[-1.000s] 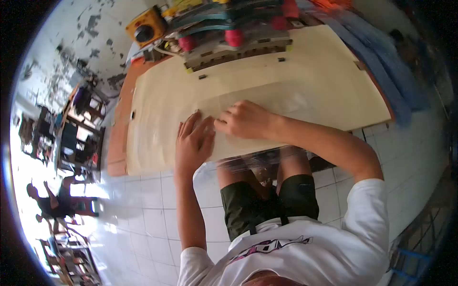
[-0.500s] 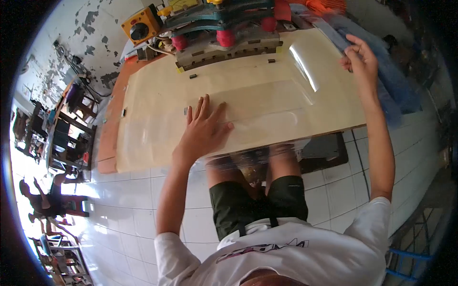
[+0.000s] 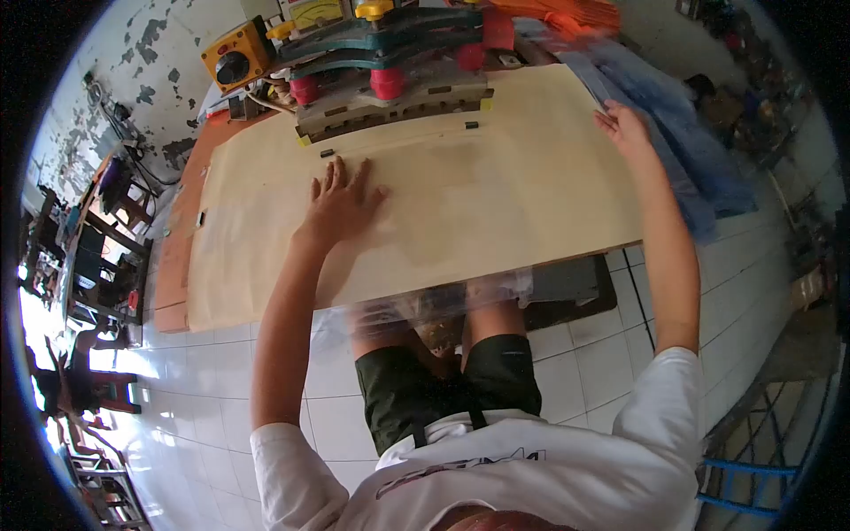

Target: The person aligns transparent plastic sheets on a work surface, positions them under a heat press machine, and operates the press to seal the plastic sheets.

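Note:
My left hand (image 3: 341, 203) lies with fingers spread over the pale yellow board (image 3: 496, 195), just in front of a small dark block (image 3: 328, 153). It looks flat on the surface and holds nothing. At the board's right edge, my right hand (image 3: 627, 131) has its fingers drawn together on the edge of a plastic sheet (image 3: 595, 88). Bluish clear plastic sheets (image 3: 682, 146) hang down beside that hand. Behind the board stands a press head with a metal bar (image 3: 398, 115), red knobs and dark green arms.
An orange control box (image 3: 235, 55) with a black dial stands at the back left. Orange material (image 3: 575, 16) is heaped at the back right. Clear plastic (image 3: 496, 290) hangs below the board's front edge, over my legs. A blue metal frame (image 3: 748, 482) stands at lower right.
The glossy clear sheet that lay across the board no longer shows there. My view has shifted, and both hands appear further left; my left hand is nearer the small dark block.

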`<act>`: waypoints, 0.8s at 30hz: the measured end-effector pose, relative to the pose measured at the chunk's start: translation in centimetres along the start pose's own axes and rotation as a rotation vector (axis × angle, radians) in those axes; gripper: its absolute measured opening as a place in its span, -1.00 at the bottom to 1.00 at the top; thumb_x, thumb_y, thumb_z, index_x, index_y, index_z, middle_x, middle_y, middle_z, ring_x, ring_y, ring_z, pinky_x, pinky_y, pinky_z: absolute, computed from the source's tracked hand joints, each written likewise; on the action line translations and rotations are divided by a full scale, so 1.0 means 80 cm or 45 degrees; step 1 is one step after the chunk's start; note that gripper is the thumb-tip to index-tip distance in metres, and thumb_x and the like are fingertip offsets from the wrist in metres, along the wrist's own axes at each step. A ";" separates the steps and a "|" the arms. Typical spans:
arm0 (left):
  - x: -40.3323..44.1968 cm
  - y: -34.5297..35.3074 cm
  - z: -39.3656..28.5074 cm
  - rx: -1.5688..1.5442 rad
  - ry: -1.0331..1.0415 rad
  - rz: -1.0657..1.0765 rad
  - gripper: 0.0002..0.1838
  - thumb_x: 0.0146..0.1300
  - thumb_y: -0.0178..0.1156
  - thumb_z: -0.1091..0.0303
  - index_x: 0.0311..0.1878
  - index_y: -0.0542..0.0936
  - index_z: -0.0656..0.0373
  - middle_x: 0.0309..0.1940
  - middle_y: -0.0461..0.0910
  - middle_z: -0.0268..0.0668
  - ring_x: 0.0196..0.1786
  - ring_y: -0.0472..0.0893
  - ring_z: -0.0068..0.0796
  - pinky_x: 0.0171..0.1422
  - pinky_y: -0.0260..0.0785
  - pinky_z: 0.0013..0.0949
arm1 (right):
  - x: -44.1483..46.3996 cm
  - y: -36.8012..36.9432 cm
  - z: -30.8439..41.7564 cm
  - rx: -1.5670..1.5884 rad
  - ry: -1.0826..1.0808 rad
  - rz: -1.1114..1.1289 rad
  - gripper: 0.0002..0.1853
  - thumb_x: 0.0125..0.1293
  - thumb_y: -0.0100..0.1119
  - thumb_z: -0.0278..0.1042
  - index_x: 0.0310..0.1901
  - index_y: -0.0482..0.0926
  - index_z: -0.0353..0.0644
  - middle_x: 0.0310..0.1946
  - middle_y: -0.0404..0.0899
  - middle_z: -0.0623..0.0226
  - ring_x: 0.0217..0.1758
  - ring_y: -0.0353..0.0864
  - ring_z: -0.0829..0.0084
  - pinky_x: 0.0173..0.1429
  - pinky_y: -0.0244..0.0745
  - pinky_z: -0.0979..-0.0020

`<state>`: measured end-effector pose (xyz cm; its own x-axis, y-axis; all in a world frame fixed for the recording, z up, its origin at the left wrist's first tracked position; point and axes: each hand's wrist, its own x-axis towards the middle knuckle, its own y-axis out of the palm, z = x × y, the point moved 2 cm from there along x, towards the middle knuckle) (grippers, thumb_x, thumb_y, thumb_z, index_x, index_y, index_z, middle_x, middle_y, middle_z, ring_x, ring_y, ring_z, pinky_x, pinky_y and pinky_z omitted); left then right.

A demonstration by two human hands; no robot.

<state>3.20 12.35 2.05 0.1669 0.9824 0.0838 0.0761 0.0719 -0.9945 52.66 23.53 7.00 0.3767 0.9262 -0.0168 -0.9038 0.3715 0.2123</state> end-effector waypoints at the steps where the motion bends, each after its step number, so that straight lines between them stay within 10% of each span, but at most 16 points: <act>1: 0.001 0.001 -0.002 -0.006 -0.003 -0.005 -0.18 0.40 -0.24 -0.36 0.55 0.14 -0.02 0.53 -0.06 0.23 0.59 -0.05 0.14 0.60 -0.27 0.16 | 0.006 0.002 0.003 -0.005 -0.005 0.003 -0.48 0.31 -0.12 -0.64 0.32 0.25 -0.55 0.03 0.45 0.08 0.04 0.64 0.16 0.11 0.68 0.22; 7: 0.003 0.008 -0.008 0.161 0.000 -0.255 -0.29 0.41 -0.09 -0.20 0.46 0.29 0.07 0.50 0.08 0.16 0.55 0.09 0.11 0.59 -0.13 0.13 | 0.015 -0.007 -0.017 0.068 0.141 -0.267 -0.70 0.32 0.09 -0.48 0.06 0.47 -0.39 -0.25 0.49 0.26 -0.08 0.68 0.20 0.02 0.69 0.21; 13: 0.012 -0.007 -0.075 -0.036 0.544 -0.431 -0.56 0.43 0.00 0.12 0.26 0.47 0.14 0.38 0.35 -0.05 0.40 0.34 0.05 0.48 0.15 0.10 | 0.014 -0.039 -0.026 -0.059 0.105 0.015 -0.74 0.33 0.24 -0.33 -0.02 0.51 -0.24 -0.25 0.56 0.34 -0.11 0.67 0.30 -0.11 0.63 0.31; 24: 0.104 0.005 -0.171 -0.082 0.558 -0.224 -0.63 0.35 0.04 0.15 0.08 0.57 0.16 0.09 0.47 -0.01 0.20 0.48 0.04 0.20 0.42 0.09 | -0.172 -0.039 0.042 -0.913 -0.863 0.326 -0.76 0.24 0.23 -0.53 -0.05 0.64 -0.25 -0.23 0.63 0.35 -0.22 0.63 0.42 -0.07 0.52 0.44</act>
<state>18.07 18.20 3.20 0.5442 0.7898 0.2828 0.1986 0.2063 -0.9581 50.95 9.41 9.87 -0.0103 0.8344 0.5511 -0.7982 0.3251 -0.5072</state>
